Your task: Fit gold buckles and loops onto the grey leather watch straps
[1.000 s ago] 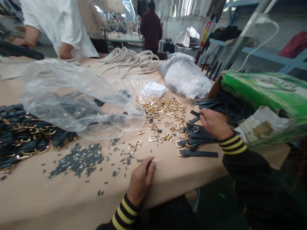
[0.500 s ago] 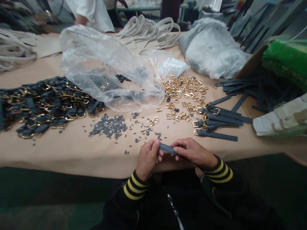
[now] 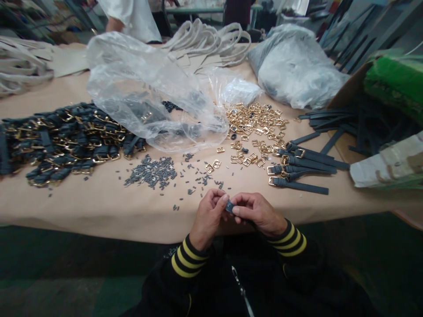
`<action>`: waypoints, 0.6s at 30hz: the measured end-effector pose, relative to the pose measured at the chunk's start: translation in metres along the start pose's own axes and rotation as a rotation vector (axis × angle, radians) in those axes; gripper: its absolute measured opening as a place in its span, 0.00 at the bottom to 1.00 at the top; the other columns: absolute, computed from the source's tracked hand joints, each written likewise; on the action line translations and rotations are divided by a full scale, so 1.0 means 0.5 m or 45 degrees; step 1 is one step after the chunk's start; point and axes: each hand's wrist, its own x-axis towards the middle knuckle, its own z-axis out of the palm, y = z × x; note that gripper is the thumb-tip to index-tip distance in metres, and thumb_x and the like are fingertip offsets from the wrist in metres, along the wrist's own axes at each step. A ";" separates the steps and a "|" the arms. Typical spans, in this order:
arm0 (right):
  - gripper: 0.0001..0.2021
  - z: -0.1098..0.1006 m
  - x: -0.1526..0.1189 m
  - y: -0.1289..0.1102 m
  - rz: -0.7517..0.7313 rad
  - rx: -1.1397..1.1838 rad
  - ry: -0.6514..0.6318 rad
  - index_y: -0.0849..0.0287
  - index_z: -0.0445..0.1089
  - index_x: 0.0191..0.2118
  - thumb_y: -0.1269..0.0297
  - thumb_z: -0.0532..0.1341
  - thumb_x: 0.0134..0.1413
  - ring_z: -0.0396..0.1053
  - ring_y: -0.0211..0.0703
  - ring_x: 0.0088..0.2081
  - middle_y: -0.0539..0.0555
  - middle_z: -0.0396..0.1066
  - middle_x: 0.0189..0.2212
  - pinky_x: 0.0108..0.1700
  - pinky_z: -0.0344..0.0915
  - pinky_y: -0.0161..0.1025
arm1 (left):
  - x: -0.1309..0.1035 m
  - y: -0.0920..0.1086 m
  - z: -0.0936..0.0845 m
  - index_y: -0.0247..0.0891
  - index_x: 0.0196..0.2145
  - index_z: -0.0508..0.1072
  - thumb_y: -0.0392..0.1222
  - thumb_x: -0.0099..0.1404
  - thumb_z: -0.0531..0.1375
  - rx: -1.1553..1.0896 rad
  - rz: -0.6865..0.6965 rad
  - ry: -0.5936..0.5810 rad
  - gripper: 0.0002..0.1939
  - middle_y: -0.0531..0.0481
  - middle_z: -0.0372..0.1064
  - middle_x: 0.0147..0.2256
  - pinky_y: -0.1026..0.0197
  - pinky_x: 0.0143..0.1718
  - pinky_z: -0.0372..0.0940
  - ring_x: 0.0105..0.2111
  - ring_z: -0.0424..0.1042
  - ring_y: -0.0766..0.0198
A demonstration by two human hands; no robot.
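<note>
Near the table's front edge, a dark grey strap (image 3: 230, 206) is pinched between my two hands, and only a short part of it shows. My left hand (image 3: 211, 215) grips it with thumb and fingers. From the other side, my right hand (image 3: 259, 212) presses its thumb on the same strap; the rest of it is hidden. Just beyond my hands lie small dark pieces, with a heap of them (image 3: 152, 171) to the left. Loose gold buckles (image 3: 253, 159) are scattered farther back. Several buckled straps (image 3: 300, 185) lie to the right.
A large pile of buckled straps (image 3: 66, 141) covers the left side. Clear plastic bags (image 3: 132, 79) sit mid-table, with a stuffed bag (image 3: 297, 66) behind. At right, a carton (image 3: 390, 160) holds dark straps. Pale looped handles (image 3: 205, 44) lie at the back, near a person in white (image 3: 132, 20).
My hands have come closer together, with my right hand moving left along the strap. Less of the strap shows between them, and it looks bent or folded.
</note>
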 end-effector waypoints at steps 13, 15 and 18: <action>0.10 0.004 0.005 0.010 -0.012 0.048 0.147 0.63 0.67 0.32 0.61 0.62 0.45 0.62 0.30 0.22 0.47 0.66 0.20 0.26 0.59 0.30 | -0.017 0.017 0.001 0.37 0.29 0.66 0.36 0.63 0.51 0.760 0.601 0.234 0.07 0.49 0.68 0.31 0.61 0.38 0.64 0.33 0.68 0.65; 0.10 0.002 0.005 0.013 -0.003 0.083 0.158 0.63 0.67 0.32 0.62 0.62 0.46 0.62 0.30 0.22 0.47 0.66 0.21 0.25 0.60 0.29 | -0.007 0.023 -0.015 0.37 0.31 0.66 0.36 0.63 0.50 0.767 0.593 0.339 0.06 0.48 0.67 0.33 0.60 0.40 0.64 0.36 0.68 0.64; 0.10 -0.002 0.008 0.013 0.024 0.132 0.201 0.63 0.67 0.32 0.62 0.63 0.45 0.63 0.30 0.22 0.48 0.66 0.22 0.23 0.60 0.28 | 0.006 0.032 -0.044 0.35 0.39 0.64 0.35 0.61 0.51 0.827 0.676 0.621 0.08 0.41 0.60 0.46 0.56 0.44 0.62 0.49 0.61 0.58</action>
